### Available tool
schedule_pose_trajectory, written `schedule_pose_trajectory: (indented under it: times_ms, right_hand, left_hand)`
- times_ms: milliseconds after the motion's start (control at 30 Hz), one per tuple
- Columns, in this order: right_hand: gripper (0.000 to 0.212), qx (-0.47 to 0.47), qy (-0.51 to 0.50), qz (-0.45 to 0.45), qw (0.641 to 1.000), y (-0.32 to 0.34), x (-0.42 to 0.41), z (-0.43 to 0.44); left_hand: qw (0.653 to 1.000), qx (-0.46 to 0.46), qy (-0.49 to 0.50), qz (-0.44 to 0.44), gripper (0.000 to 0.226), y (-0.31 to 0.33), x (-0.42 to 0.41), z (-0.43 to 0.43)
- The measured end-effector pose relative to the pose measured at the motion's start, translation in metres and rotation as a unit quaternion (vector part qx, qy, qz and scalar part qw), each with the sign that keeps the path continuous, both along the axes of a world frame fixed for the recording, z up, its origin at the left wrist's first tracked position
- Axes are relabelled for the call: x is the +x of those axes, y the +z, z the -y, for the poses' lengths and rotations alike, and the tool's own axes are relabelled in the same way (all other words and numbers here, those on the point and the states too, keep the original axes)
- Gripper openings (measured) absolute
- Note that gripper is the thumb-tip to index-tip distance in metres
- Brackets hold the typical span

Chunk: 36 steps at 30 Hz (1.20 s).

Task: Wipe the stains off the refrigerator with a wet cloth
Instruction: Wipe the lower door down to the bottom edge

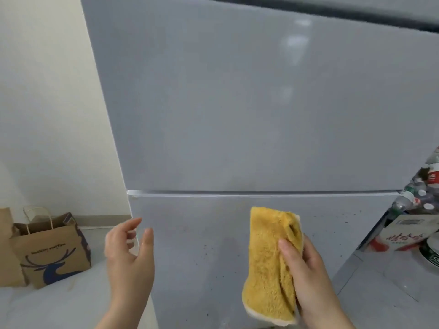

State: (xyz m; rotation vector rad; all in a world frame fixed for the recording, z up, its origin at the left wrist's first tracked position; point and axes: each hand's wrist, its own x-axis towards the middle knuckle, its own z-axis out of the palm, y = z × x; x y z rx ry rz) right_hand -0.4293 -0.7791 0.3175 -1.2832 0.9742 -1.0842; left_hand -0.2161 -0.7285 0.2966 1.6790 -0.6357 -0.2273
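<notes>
A pale grey refrigerator [237,110] fills the view, with a seam between its upper door and its lower door [202,245]. Small dark specks and faint smears dot the lower door. My right hand [306,269] grips a folded yellow fluffy cloth [266,262] in front of the lower door; whether the cloth touches the door I cannot tell. My left hand [129,255] hovers near the lower door's left edge, fingers loosely spread and holding nothing.
Brown paper bags [50,252] stand on the floor by the wall at the left. At the right, beside the refrigerator, are plastic bottles [420,191], a white and red carton [403,236] and a bowl [430,252]. Light tiled floor [380,293] lies below.
</notes>
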Motion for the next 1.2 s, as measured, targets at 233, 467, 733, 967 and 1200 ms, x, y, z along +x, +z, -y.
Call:
schedule_pose_trajectory:
  times_ms: [233, 467, 733, 967, 1200]
  right_hand:
    - [0.015, -0.159, -0.141, -0.014, 0.977, -0.083, 0.032, 0.027]
    - [0.020, -0.393, -0.307, -0.029, 0.866, -0.123, 0.035, 0.054]
    - [0.023, -0.735, -0.333, -0.249, 0.536, -0.125, 0.106, 0.101]
    - [0.030, -0.799, -0.254, -0.343, 0.423, -0.132, 0.079, 0.108]
    - [0.021, -0.849, -0.259, -0.294, 0.355, -0.109, 0.091, 0.116]
  left_hand:
    - [0.999, -0.039, -0.012, 0.034, 0.057, -0.091, 0.029, 0.025]
    - [0.982, -0.130, -0.135, -0.038, 0.033, -0.140, 0.058, 0.043]
    - [0.972, -0.183, -0.131, -0.067, 0.020, -0.142, 0.061, 0.039]
    - [0.962, -0.195, -0.177, -0.073, 0.026, -0.144, 0.073, 0.040]
    - [0.955, -0.206, -0.205, -0.055, 0.028, -0.151, 0.083, 0.037]
